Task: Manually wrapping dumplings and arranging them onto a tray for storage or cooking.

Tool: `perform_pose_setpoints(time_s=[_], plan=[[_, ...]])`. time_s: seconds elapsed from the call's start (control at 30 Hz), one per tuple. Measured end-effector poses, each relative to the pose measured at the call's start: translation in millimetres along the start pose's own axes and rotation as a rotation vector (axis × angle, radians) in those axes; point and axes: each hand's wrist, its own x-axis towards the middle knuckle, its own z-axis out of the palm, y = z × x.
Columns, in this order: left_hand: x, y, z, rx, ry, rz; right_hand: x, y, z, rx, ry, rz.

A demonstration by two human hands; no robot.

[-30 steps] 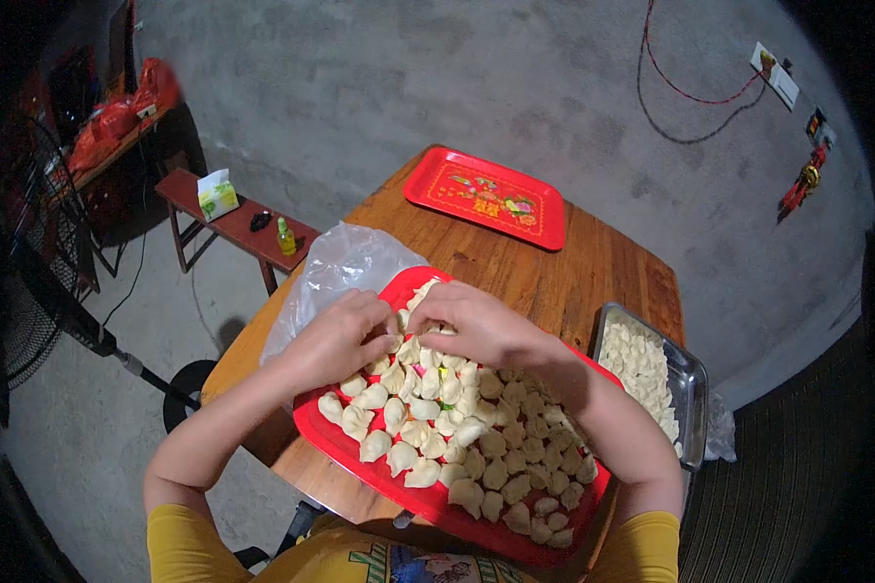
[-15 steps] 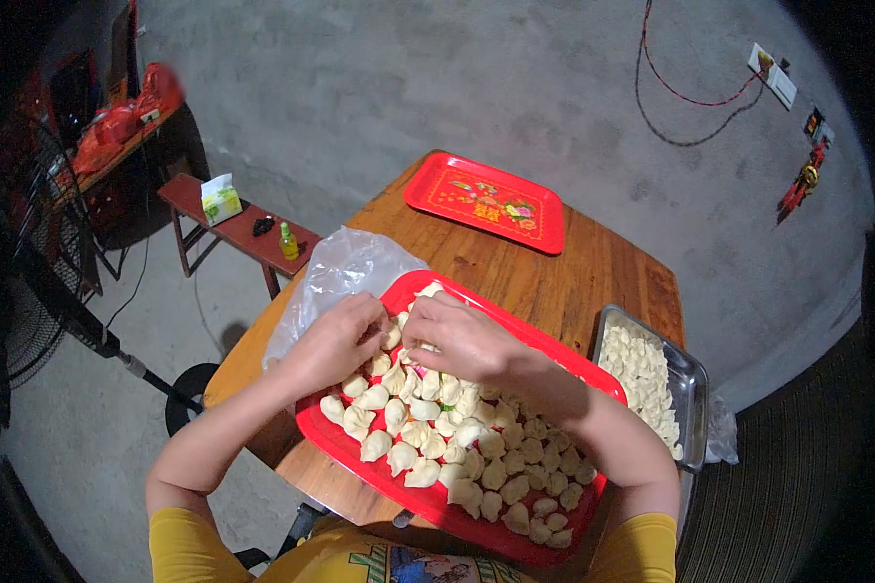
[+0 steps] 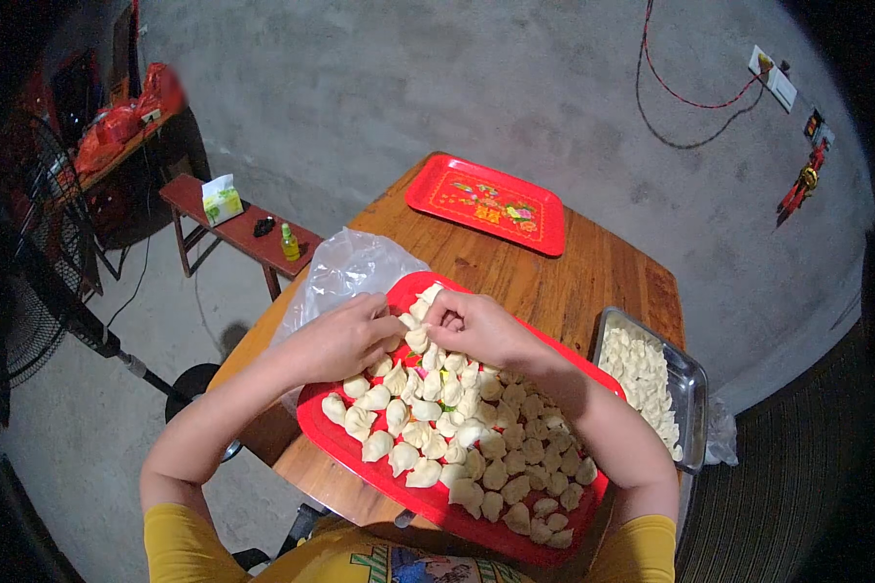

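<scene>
A red tray (image 3: pixel 321 408) full of pale dumplings (image 3: pixel 423 473) lies at the table's near side. My left hand (image 3: pixel 360 335) is at its upper left, fingers curled onto a dumpling that they partly hide. Just to the right, my right hand (image 3: pixel 467 330) has its fingers curled, thumb and forefinger pinched at the edge of a dumpling (image 3: pixel 417 337) between the hands. A crumpled clear plastic bag (image 3: pixel 345 262) lies under and beside the tray's upper left.
The wooden table (image 3: pixel 574 282) holds a red flowered tray (image 3: pixel 428 194) at the back and a steel tray (image 3: pixel 695 408) of dumplings at right. A bench (image 3: pixel 243 233) with tissues and bottle, a standing fan (image 3: pixel 58 291) and a grey wall (image 3: pixel 437 78) surround it.
My right hand has lifted and turned slightly rightward, showing its pinched fingers and more of the dumplings between the hands. My left hand has shifted slightly, its fingers still curled.
</scene>
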Motion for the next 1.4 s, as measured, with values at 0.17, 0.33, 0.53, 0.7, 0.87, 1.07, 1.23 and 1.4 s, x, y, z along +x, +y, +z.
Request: perform_pose_setpoints(time_s=[0.17,0.33,0.53,0.7,0.87,1.07,1.23,1.4], plan=[[5,4,-1,-0.017,-0.004,-0.032,-1,-1,0,0.037,-0.005,0.019],[5,7,4,-0.051,0.06,-0.068,1,3,-1,0.062,-0.02,0.022],[8,5,7,-0.273,0.073,-0.179,4,26,-5,0.31,-0.014,-0.009],[4,-3,13,-0.117,0.205,-0.092,4,22,-6,0.519,-0.035,0.012],[4,4,9,-0.193,0.208,-0.162,4,16,-9,0.565,-0.061,0.064],[4,-1,15,-0.228,0.26,-0.22,3,16,-8,0.62,-0.058,0.093],[9,23,11,-0.704,0.349,-0.255,1,13,-7,0.654,-0.058,0.095],[12,31,23,-0.757,0.323,-0.292,1,11,-6,0.685,-0.078,0.093]])
